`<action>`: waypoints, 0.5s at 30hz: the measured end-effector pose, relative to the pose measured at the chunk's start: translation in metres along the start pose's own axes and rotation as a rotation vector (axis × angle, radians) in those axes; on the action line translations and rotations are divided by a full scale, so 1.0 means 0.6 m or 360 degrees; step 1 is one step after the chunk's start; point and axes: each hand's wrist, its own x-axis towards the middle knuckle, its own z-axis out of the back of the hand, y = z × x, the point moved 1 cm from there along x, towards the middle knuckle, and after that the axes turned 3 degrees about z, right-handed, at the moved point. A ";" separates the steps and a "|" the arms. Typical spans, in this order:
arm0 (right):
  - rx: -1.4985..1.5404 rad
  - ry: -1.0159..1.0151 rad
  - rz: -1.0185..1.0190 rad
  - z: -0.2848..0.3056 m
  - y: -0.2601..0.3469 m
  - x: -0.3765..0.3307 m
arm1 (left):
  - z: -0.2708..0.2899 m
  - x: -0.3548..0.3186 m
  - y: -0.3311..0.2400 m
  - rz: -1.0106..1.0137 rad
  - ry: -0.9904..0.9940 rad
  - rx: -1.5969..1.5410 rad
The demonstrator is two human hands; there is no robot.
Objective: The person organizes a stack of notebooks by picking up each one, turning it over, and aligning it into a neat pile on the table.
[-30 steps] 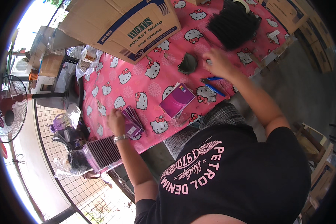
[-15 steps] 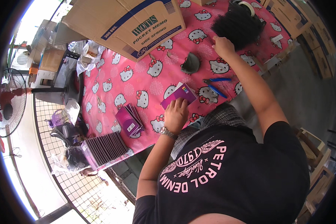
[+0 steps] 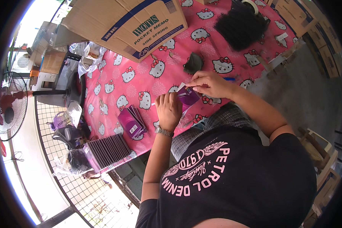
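Note:
A purple pocket notebook point(image 3: 190, 100) is at the table's near edge, tilted, with white page edges showing. My left hand point(image 3: 169, 111), a watch on its wrist, is closed on its left side with the fingers curled. At its upper right corner, my right hand point(image 3: 211, 85) is pinched together; whatever lies between those fingertips is too small to make out. Under the right wrist, a blue handle of the pliers point(image 3: 228, 79) shows, the rest being covered. Beyond that hand sits a dark grey-green curved piece point(image 3: 193, 63). A thin spiral coil point(image 3: 215, 46) lies farther off.
Several purple notebooks point(image 3: 132, 122) lie left of my left hand, with a longer row of bound ones point(image 3: 107, 151) at the table's corner. A large cardboard box point(image 3: 140, 28) stands at the back. Black spiral coils point(image 3: 241, 28) are heaped back right, beside a tape roll point(image 3: 250, 7).
My right hand has come back from the black coils to the notebook's corner, passing over the pliers. My left hand has shifted slightly left and up, and the notebook now tilts.

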 end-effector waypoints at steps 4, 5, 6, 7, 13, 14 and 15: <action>-0.0097 -0.0184 0.0125 -0.009 -0.003 0.000 | -0.004 0.006 -0.001 -0.0019 -0.0046 -0.0016; -0.0151 -0.0229 0.0152 -0.007 -0.003 0.001 | -0.006 0.007 0.001 -0.0026 -0.0044 -0.0013; -0.0135 -0.0217 0.0153 -0.008 -0.002 0.002 | -0.007 0.008 0.003 -0.0034 -0.0041 -0.0010; -0.0121 -0.0207 0.0154 -0.010 -0.002 0.002 | -0.007 0.007 0.004 -0.0036 -0.0052 0.0005; -0.0359 -0.0387 0.0276 -0.030 -0.002 -0.009 | -0.009 0.008 0.004 -0.0052 -0.0078 0.0037; -0.0383 -0.0411 0.0321 -0.034 -0.002 -0.010 | -0.008 0.008 0.004 -0.0055 -0.0081 0.0031; -0.0402 -0.0421 0.0323 -0.035 -0.003 -0.011 | -0.007 0.008 0.004 -0.0057 -0.0083 0.0026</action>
